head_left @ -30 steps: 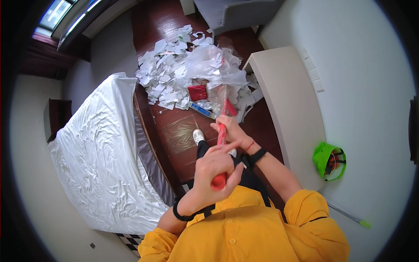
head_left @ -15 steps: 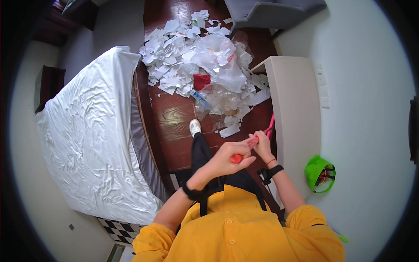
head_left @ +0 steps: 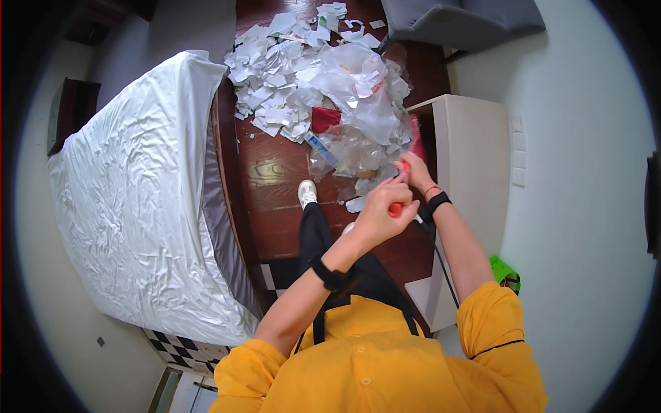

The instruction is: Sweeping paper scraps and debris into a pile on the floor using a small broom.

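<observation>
Both hands on a red broom handle: left hand wrapped around its upper end, right hand gripping lower down, fingers closed on it. The red broom head sits at the right edge of the litter, by the white cabinet. I judge the sweeping partly done: torn paper scraps and clear plastic bags are heaped on the dark wood floor beside the bed, though nothing is collected and loose scraps lie near the white shoe.

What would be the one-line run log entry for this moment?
left hand: grips red broom handle end | right hand: grips handle higher | broom head: at paper scrap pile | bed: left
</observation>
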The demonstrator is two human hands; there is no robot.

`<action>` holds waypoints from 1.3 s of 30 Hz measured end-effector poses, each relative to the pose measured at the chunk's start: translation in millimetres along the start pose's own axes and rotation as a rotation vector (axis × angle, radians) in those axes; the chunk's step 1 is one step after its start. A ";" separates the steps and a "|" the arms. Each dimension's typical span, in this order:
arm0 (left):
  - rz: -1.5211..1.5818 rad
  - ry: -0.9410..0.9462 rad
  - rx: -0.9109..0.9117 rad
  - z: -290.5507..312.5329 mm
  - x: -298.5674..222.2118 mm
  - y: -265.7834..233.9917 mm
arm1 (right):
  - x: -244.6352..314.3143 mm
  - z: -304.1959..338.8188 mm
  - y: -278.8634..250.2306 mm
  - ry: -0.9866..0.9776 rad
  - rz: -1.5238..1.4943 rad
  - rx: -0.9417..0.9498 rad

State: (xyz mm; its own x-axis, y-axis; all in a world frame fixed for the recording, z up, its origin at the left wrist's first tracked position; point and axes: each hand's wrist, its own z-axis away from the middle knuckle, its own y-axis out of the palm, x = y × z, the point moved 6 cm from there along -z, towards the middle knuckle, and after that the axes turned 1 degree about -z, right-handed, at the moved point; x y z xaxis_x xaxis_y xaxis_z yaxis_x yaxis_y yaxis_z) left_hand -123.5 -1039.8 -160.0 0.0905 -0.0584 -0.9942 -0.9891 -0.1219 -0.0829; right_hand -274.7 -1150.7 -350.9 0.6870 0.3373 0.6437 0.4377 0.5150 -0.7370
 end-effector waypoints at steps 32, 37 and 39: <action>-0.039 -0.056 0.313 9.3 -106.3 7.2 | 68.7 128.9 66.5 0.211 -0.660 -0.424; -0.240 0.067 0.350 -18.3 -142.2 -8.0 | 131.5 56.9 31.3 -0.099 -0.397 -0.774; -0.332 0.136 0.363 -24.0 -147.1 -10.1 | 145.4 20.2 22.6 -0.203 -0.395 -0.835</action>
State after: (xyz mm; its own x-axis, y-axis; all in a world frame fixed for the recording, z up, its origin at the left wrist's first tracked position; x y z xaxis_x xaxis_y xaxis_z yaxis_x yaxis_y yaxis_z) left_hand -124.0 -1053.8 -11.3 0.3976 -0.2063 -0.8940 -0.8787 0.1947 -0.4358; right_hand -176.6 -1074.1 -269.9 0.3209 0.4305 0.8436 0.9448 -0.0831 -0.3170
